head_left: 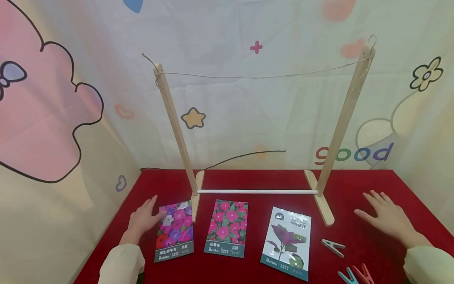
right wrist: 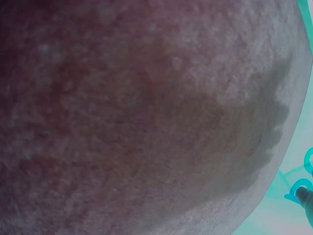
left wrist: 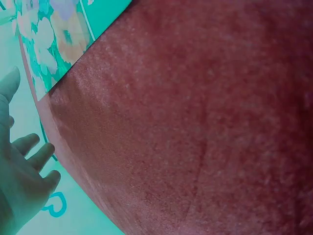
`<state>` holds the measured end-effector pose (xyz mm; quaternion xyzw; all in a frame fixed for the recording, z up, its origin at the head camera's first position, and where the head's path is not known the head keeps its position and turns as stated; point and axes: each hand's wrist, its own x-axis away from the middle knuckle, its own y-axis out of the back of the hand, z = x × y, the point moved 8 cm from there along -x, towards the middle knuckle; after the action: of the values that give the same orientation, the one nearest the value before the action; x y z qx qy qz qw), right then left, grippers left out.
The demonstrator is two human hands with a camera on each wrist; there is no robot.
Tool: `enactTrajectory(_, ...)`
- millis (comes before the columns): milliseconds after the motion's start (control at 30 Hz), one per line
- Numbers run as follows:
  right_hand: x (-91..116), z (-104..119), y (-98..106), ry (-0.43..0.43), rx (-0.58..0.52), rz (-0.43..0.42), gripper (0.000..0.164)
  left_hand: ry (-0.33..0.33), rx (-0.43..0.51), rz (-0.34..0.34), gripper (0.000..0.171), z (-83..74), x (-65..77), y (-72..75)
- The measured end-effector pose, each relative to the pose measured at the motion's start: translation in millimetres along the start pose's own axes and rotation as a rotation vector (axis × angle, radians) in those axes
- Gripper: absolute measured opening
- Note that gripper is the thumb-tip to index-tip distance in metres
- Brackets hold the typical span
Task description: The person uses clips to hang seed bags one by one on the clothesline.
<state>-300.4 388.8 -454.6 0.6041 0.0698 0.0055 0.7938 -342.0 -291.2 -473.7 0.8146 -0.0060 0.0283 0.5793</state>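
Observation:
My left hand [head_left: 142, 219] is at the left, fingers spread and holding nothing. Its thumb overlaps the edge of a flower seed packet [head_left: 175, 228] with pink, purple and white blooms; whether it touches, I cannot tell. In the left wrist view, the packet [left wrist: 51, 41] lies above the loosely bent fingers [left wrist: 41, 156]. A second seed packet [head_left: 227, 227] with pink flowers lies in the middle. Right of it is a white seed packet [head_left: 286, 240] with a purple-leaved plant. My right hand [head_left: 388, 219] is at the right with spread fingers; only a fingertip [right wrist: 304, 196] shows in its wrist view.
Behind the packets stands a wooden frame [head_left: 345, 106] with a string [head_left: 248, 77] between its post tops and a white rod [head_left: 257, 191] low down. A whitish clothespin [head_left: 333, 247], a blue clothespin [head_left: 348, 276] and a red clothespin [head_left: 363, 273] lie on the red cloth [head_left: 255, 272].

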Motion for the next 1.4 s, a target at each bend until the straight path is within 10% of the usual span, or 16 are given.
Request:
enactTrajectory(800,14,35,-7,0.066,-0.033,-0.001,0.082,0.07,0.424,0.039,0.077,3.6,4.1,-5.9)
enactTrajectory(1400,27,63,-16,0.089,-0.087,0.051,0.078,0.102,0.494,0.077,0.068,9.1,2.1,-14.4)
